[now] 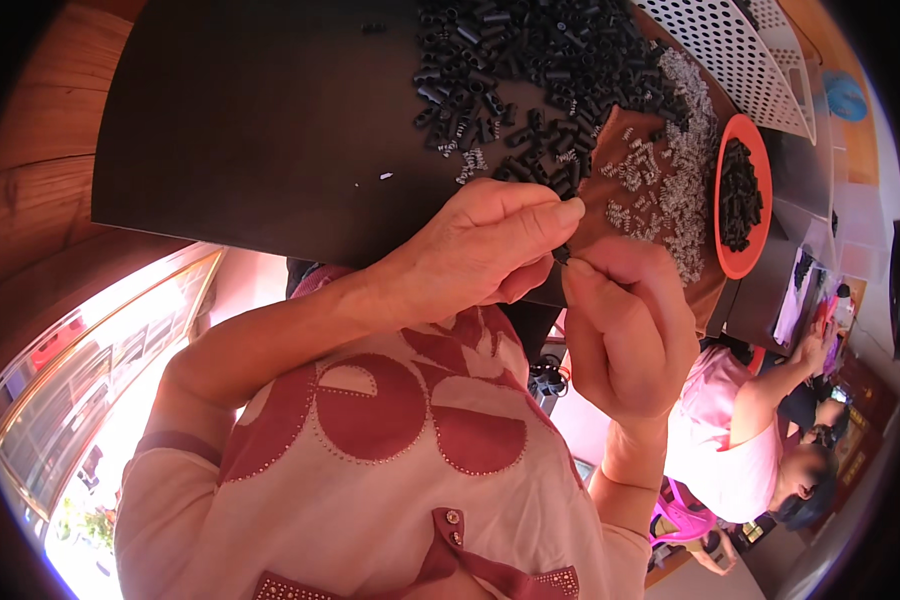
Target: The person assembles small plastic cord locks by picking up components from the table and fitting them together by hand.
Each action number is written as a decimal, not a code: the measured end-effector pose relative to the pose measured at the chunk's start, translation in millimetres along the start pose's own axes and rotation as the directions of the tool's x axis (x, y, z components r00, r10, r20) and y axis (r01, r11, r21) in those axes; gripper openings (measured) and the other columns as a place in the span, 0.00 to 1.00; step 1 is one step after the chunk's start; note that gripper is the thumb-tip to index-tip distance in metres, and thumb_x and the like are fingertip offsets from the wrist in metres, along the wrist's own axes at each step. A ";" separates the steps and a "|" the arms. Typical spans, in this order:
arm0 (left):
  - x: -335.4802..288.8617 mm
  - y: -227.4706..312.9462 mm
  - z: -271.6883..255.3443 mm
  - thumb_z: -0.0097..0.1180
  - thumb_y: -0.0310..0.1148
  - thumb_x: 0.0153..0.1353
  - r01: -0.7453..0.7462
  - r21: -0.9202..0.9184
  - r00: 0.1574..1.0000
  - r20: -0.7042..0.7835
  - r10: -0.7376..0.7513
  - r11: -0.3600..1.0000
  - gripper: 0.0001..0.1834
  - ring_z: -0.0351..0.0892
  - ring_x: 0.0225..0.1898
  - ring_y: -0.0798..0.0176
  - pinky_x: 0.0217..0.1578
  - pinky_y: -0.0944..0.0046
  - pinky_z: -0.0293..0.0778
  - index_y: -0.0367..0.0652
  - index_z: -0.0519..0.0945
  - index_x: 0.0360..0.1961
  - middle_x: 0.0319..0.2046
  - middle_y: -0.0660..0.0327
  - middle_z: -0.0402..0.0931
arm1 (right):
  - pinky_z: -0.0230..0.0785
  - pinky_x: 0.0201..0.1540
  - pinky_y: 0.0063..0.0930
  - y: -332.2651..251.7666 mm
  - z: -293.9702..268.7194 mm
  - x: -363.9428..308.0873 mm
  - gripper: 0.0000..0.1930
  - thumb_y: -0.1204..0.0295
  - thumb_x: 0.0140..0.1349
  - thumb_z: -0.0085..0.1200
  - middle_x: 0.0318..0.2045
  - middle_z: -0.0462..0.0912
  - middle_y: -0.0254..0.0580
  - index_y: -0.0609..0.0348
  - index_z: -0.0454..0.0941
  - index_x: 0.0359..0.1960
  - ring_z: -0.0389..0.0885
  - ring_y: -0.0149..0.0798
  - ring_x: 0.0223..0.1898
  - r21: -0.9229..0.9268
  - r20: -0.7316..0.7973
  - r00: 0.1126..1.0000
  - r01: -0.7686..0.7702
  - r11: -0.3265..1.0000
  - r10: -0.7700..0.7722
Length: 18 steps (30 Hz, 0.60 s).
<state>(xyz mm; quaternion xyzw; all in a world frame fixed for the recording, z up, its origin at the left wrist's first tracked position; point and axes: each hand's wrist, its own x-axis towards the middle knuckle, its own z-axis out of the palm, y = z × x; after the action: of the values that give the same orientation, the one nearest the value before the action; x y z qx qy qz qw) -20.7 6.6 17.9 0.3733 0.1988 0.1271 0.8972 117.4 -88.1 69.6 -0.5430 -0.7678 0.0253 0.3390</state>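
Near the table's front edge, my two hands meet, both with closed fingers. Between them shows the end of a small black plastic part [562, 254]; most of it is hidden by fingers. My left hand [495, 235] is curled, thumb pressed over the bent fingers, around one side of this part. From the right, my right hand [630, 320] pinches its other end between thumb and forefinger. Just beyond lie a heap of black plastic tubes [510, 70] and many small metal springs [690, 150], some of them on a brown cloth [625, 125].
An orange bowl [762, 225] of black tubes stands right of the springs. Behind it is a white perforated basket [725, 60]. The dark table [240, 120] stretches left, with a small white scrap [386, 176] on it. Another person in pink [730, 430] sits at the right.
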 end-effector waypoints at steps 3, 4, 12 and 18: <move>-0.6 0.4 0.8 0.45 0.42 0.70 0.002 -0.017 1.000 -0.005 -0.002 1.000 0.18 0.58 0.14 0.76 0.13 0.74 0.50 0.42 0.72 0.26 0.13 0.72 0.55 | 0.65 0.19 0.26 -3.9 4.1 -1.3 0.10 0.89 0.44 0.56 0.31 0.74 0.51 0.74 0.75 0.30 0.74 0.39 0.22 0.034 -0.029 0.999 -0.034 0.999 0.035; -0.6 0.5 1.2 0.45 0.42 0.70 -0.003 -0.038 1.000 -0.007 0.003 0.999 0.18 0.59 0.14 0.76 0.13 0.74 0.50 0.42 0.73 0.26 0.13 0.72 0.56 | 0.66 0.23 0.24 -8.9 5.6 -3.3 0.12 0.90 0.45 0.56 0.31 0.75 0.49 0.70 0.75 0.33 0.74 0.39 0.25 0.013 -0.034 0.994 -0.103 0.995 0.103; -4.0 -0.3 2.8 0.42 0.43 0.71 -0.021 -0.074 0.999 -0.030 0.019 0.997 0.21 0.55 0.15 0.80 0.14 0.75 0.51 0.44 0.68 0.22 0.14 0.69 0.64 | 0.67 0.24 0.24 -5.3 7.8 -2.7 0.14 0.91 0.42 0.55 0.32 0.74 0.50 0.72 0.74 0.34 0.74 0.38 0.25 0.052 -0.033 0.989 -0.139 0.989 0.141; -5.7 -5.1 2.2 0.42 0.43 0.71 -0.069 -0.076 0.998 -0.020 0.067 0.995 0.21 0.55 0.15 0.79 0.14 0.75 0.52 0.43 0.68 0.22 0.15 0.69 0.65 | 0.65 0.23 0.21 -9.1 10.0 -8.8 0.14 0.91 0.47 0.56 0.32 0.75 0.46 0.67 0.76 0.36 0.73 0.33 0.24 0.127 -0.077 0.967 -0.231 0.965 0.242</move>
<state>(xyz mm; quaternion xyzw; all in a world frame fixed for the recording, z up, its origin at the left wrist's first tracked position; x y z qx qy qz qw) -24.4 -0.4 17.1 0.3440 0.1887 0.1683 0.9043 106.1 -96.0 61.2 -0.6108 -0.6783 0.0856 0.3994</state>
